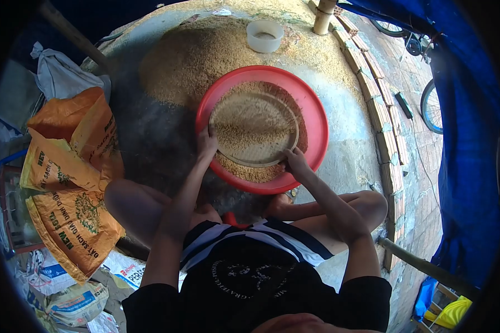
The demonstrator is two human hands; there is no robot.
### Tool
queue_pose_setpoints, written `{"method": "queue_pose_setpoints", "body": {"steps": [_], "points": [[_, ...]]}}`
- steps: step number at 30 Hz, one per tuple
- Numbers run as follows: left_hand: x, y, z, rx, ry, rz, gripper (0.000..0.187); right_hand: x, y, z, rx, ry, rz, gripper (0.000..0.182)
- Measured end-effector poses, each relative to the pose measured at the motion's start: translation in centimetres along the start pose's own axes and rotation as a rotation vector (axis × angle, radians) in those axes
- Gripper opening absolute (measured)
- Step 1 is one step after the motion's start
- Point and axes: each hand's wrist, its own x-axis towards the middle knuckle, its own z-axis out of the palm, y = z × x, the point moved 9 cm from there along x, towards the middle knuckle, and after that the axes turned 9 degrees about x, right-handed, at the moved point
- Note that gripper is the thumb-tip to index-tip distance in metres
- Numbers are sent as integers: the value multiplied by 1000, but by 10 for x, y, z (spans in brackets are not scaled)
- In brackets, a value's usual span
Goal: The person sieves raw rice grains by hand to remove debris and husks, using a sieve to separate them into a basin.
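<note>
A round, shallow sieve (254, 158) with grain spread across it is held over a large red basin (315, 116). My left hand (207, 143) grips the sieve's left rim. On the lower right rim, my right hand (296, 161) is closed round the edge. More grain (250, 171) lies in the basin below the sieve. The grain on the sieve looks slightly smeared, and its mesh shows pale toward the far side. The fingertips of both hands are partly hidden by the rim.
Beyond the basin, a translucent tub (265, 38) stands by a broad grain heap (189, 55). Orange sacks (75, 194) lie at the left. A low brick row (384, 139) and blue tarpaulin (472, 122) line the right. My crossed legs are close to the basin.
</note>
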Motion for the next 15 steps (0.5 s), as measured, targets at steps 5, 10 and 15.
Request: {"method": "queue_pose_setpoints", "body": {"steps": [5,10,15], "points": [[-7,-10,13,95,-141,-104,33,-1,32,-3,89,-43,257,15],[1,83,-59,-112,75,92,29,-24,-58,12,-27,-18,-372,15],[0,86,-63,-210,12,45,28,-20,-53,13,-6,-21,-414,15]]}}
